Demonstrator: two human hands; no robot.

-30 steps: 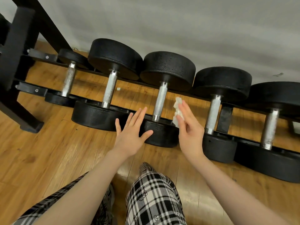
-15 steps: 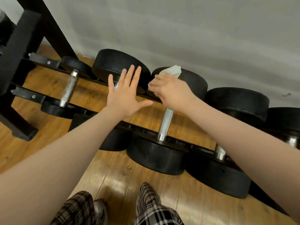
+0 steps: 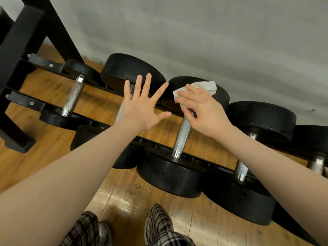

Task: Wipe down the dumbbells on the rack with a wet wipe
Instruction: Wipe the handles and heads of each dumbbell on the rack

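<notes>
Your right hand (image 3: 204, 110) has the wet wipe (image 3: 198, 87) bunched under its fingers, pressed against the far head (image 3: 220, 96) of the middle dumbbell; your fingers curl over the cloth so it stays pinned to the rough black surface instead of sliding off, and a white corner sticks out beyond your fingertips. Just below your palm runs that dumbbell's knurled handle (image 3: 182, 135), and past your wrist, toward you, sits its near head (image 3: 168, 176), which looks like the next surface to reach. Your left hand (image 3: 142, 107) is spread flat with fingers straight and splayed, gripping nothing; it hovers just beside the right hand, in front of the neighbouring dumbbell (image 3: 129, 68). Whether it actually touches that dumbbell's handle or head you cannot tell from here. My guess is you keep it there for balance while you lean in. The dumbbells lie across the two black rails of the rack (image 3: 35, 103), handles pointing toward you, so each head overhangs a rail and its outer faces are open to the wipe. Farther to the right of your wiping hand two more dumbbells (image 3: 260, 118) wait, apparently not yet done.
</notes>
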